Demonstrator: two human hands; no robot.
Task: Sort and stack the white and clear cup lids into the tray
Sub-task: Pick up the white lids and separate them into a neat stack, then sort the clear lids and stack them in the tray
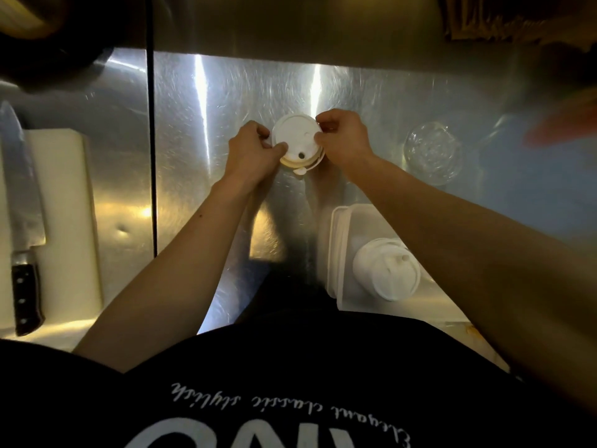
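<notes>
Both our hands meet over the steel counter (pixel 200 130), the left hand (pixel 255 150) and right hand (pixel 344 137) each pinching the rim of a white lid (pixel 295 137) that sits on top of another lid in a small stack between them. Nearer our body on the right, a plastic tray (pixel 337 240) holds a stack of white lids (pixel 386 270), while clear lids (pixel 433 151) sit on the counter beyond it. At far left a knife (pixel 22 221) lies on a white cutting board (pixel 68 215).
</notes>
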